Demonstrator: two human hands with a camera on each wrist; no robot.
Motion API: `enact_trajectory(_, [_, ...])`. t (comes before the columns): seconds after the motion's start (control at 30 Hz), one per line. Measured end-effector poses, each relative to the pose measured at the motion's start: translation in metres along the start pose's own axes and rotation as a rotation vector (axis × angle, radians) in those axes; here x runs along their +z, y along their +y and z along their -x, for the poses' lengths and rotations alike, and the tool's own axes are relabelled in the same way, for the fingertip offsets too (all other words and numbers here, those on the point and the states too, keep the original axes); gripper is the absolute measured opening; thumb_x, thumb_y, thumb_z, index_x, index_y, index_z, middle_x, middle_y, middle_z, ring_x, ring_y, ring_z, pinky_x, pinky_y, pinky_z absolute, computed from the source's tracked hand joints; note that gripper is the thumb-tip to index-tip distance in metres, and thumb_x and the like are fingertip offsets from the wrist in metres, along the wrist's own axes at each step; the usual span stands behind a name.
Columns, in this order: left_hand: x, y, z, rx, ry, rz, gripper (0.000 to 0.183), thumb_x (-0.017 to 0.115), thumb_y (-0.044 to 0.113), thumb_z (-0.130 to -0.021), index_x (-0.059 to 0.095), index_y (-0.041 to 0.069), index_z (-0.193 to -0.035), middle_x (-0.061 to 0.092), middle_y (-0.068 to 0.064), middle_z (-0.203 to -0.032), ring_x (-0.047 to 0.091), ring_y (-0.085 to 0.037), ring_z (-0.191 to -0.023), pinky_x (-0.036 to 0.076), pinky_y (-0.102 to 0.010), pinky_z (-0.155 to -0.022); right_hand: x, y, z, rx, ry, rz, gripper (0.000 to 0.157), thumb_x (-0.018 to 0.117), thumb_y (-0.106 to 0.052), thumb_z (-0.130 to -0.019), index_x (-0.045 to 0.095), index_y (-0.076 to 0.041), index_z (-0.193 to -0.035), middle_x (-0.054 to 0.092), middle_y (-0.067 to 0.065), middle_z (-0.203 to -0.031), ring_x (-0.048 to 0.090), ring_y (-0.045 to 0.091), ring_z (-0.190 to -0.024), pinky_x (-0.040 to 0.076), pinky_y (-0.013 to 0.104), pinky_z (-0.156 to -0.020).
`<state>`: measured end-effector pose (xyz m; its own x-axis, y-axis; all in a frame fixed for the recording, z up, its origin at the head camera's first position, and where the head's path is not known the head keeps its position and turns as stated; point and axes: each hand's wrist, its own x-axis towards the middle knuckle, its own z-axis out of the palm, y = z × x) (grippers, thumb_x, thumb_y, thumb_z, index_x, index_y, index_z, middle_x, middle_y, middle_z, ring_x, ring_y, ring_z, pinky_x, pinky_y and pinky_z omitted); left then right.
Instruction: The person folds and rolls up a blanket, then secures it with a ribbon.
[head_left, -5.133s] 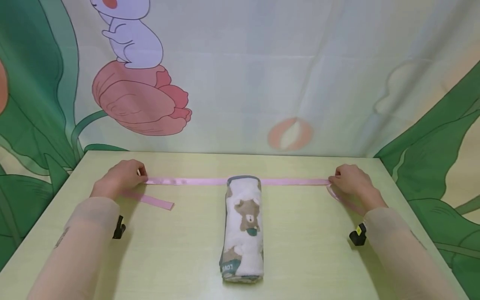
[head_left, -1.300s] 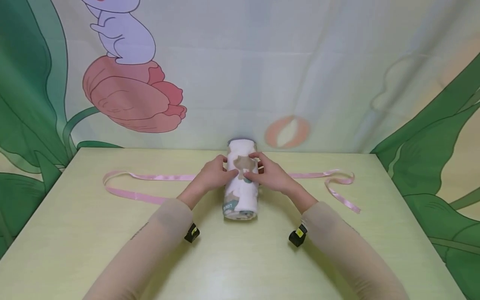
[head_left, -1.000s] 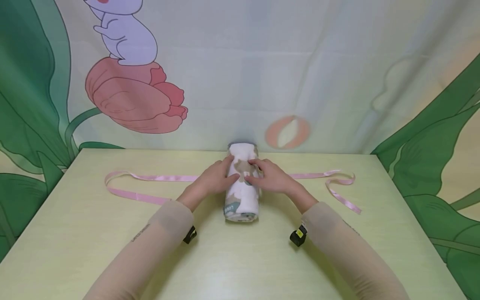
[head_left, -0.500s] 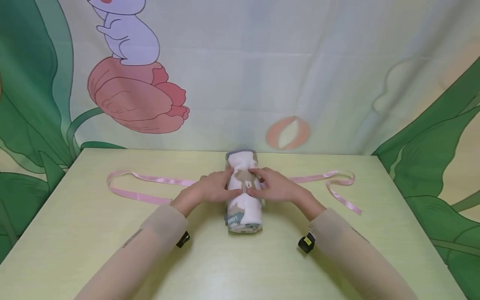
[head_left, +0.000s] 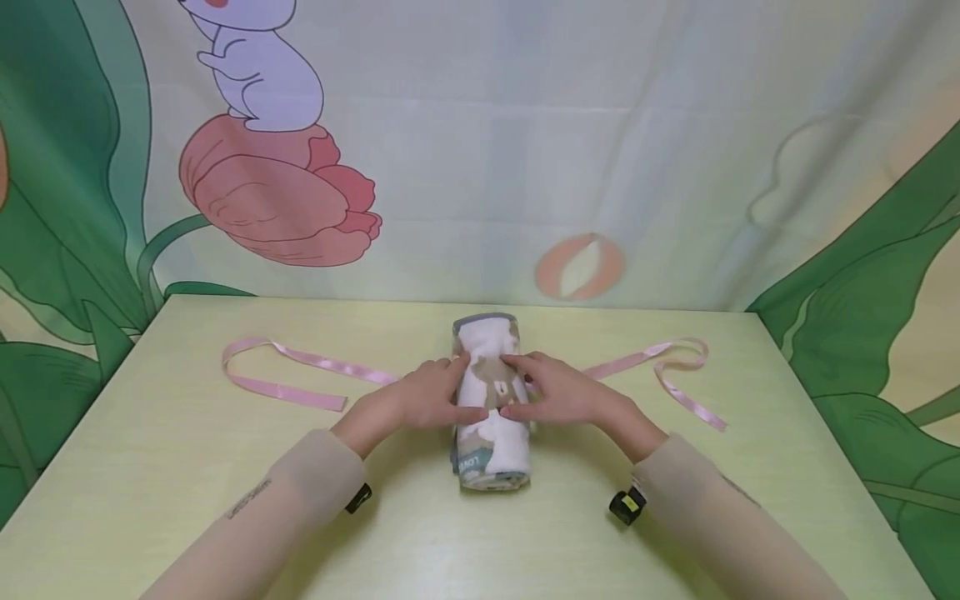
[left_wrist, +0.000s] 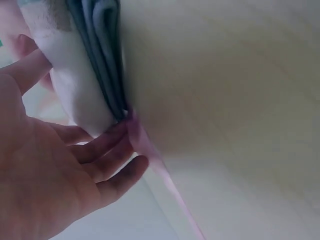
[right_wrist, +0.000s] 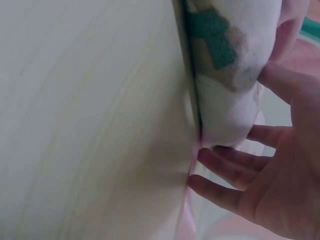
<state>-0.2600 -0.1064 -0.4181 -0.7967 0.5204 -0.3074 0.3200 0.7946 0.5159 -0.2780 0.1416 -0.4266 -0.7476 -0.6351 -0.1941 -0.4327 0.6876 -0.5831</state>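
A rolled towel (head_left: 495, 450), white with brown bears and blue-grey edging, lies lengthwise at the middle of the table over a pink ribbon (head_left: 300, 397). My left hand (head_left: 427, 393) grips its left side, thumb on top and fingers down the flank. On the opposite side my right hand (head_left: 562, 392) holds it the same way. The left wrist view shows fingertips where the ribbon (left_wrist: 160, 165) comes out from under the towel (left_wrist: 80, 85). In the right wrist view, fingers also touch the ribbon (right_wrist: 187, 215) beside the towel (right_wrist: 225, 110). The ribbon's middle is hidden beneath the roll.
The ribbon's left end doubles back in a loop; its right end (head_left: 693, 404) curls in an S. Both lie on the pale table (head_left: 480, 550). Behind the table's far edge hangs a curtain (head_left: 450, 167) printed with flowers, leaves and a white animal.
Five seconds ago the hands held the ribbon out at both sides; those ends now lie loose. Over the last second both hands have brought the towel nearer, and the ribbon beside it bends nearer too.
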Motion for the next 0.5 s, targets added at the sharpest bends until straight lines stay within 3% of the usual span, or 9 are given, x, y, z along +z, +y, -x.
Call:
enact_trajectory(0.37, [0.013, 0.016, 0.023, 0.015, -0.029, -0.107, 0.097, 0.06, 0.059, -0.098, 0.022, -0.005, -0.16, 0.037, -0.029, -0.156, 0.039, -0.045, -0.14, 0.035, -0.061, -0.11, 0.011, -0.013, 0.028, 0.0, -0.022, -0.01, 0.085, 0.076, -0.042, -0.093, 0.037, -0.002, -0.156, 0.051, 0.021, -0.14, 0.057, 0.027, -0.116, 0.049, 0.044, -0.096])
enact_trajectory(0.5, [0.016, 0.022, 0.031, 0.019, -0.035, -0.149, 0.096, 0.058, 0.06, -0.099, 0.022, -0.004, -0.16, 0.038, -0.028, -0.155, 0.04, -0.044, -0.14, 0.035, -0.061, -0.109, 0.015, -0.018, 0.036, 0.018, -0.031, -0.011, 0.086, 0.077, -0.042, -0.092, 0.037, -0.003, -0.157, 0.048, 0.022, -0.144, 0.055, 0.028, -0.12, 0.048, 0.045, -0.098])
